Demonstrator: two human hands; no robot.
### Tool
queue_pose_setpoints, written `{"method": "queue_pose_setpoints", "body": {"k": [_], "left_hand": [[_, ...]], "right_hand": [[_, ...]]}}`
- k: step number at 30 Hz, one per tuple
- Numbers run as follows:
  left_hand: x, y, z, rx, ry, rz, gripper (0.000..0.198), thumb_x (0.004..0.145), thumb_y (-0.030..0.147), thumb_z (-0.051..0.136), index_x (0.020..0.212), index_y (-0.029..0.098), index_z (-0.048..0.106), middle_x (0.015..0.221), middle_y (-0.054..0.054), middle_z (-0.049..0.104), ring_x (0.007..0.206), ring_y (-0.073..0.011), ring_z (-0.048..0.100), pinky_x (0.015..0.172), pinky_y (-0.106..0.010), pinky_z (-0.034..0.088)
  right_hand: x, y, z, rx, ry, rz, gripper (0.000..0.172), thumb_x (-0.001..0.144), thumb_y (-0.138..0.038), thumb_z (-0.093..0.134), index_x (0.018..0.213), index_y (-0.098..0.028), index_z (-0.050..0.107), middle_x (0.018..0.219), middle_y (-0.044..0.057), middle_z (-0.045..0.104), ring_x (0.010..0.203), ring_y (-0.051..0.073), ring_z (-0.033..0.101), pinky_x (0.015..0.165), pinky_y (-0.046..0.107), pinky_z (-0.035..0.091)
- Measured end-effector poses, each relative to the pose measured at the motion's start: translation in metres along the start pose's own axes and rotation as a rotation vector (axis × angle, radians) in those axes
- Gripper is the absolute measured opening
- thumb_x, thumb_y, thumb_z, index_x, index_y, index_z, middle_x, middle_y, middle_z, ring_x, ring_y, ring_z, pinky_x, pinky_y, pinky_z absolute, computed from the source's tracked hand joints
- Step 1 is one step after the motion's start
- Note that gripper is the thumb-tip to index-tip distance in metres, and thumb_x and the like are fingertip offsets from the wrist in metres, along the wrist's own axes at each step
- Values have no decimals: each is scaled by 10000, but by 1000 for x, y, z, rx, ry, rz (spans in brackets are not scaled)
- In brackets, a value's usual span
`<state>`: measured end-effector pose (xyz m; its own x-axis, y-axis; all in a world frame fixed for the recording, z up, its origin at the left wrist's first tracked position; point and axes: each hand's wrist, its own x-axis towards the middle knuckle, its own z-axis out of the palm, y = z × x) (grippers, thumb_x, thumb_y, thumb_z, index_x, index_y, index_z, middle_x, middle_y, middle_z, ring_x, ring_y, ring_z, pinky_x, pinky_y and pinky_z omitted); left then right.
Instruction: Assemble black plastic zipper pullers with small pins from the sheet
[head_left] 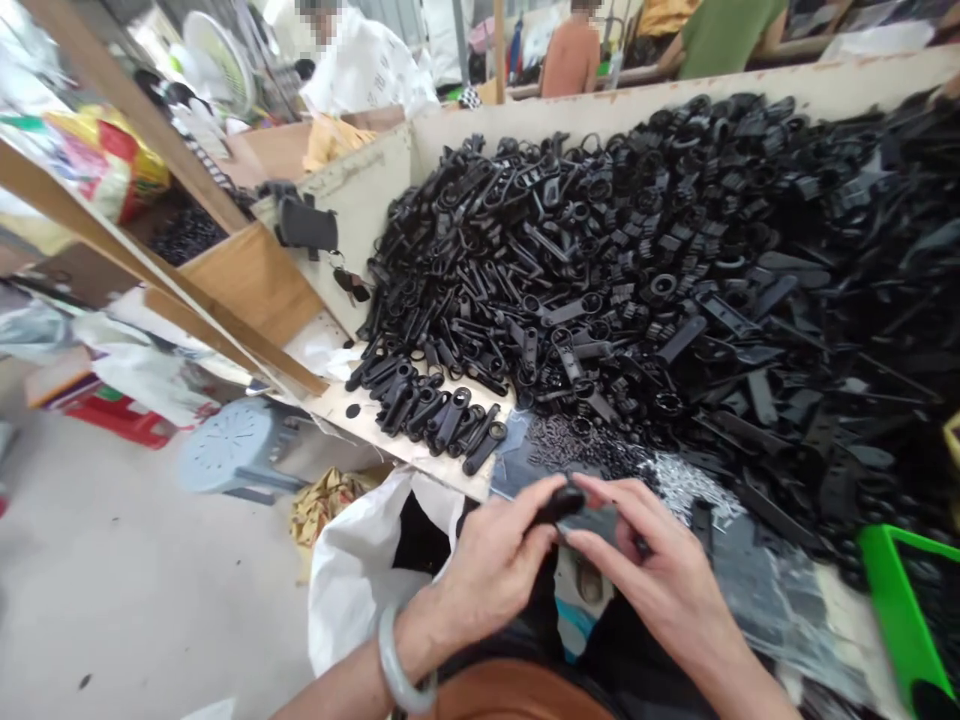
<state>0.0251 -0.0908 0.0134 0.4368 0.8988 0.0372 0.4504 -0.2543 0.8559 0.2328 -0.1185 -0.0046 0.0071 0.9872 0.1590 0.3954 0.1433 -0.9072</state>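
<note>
My left hand (499, 560) is closed around a black plastic part (561, 503) with a rounded end, held over the front edge of the bench. Thumb and fingers of my right hand (652, 550) come up to the same part from the right, curled and close to its end. Whether the right fingertips grip it or a small piece is too blurred to make out. Beyond my hands lie small dark screws (566, 445) and a heap of silver pins (686, 480). Several similar black parts (450, 418) lie in a row on the board to the left.
A large pile of loose black parts (585, 230) fills the walled bench. An open white sack (337, 590) stands below left, near a blue stool (232, 445). At right is a green bin (900, 600). Other people (574, 55) are at the back.
</note>
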Motion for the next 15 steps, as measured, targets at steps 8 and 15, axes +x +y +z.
{"method": "queue_pose_setpoints", "body": {"k": [8,15], "left_hand": [[43,-41,-56,842,527,-62,243,973,294,570,1060,201,778,1018,-126,749,1059,-324,599,960,-486,352],[54,-60,-50,928,604,-83,406,944,254,585,1336,207,679,1235,-149,663,1130,-343,547,941,-472,359]], "right_hand": [[55,16,-22,-347,135,39,374,971,-492,540,1029,-213,783,809,54,737,578,170,556,569,305,466],[120,17,-10,-573,205,-10,288,949,-408,610,1140,-234,737,1025,63,729,807,210,687,670,305,477]]}}
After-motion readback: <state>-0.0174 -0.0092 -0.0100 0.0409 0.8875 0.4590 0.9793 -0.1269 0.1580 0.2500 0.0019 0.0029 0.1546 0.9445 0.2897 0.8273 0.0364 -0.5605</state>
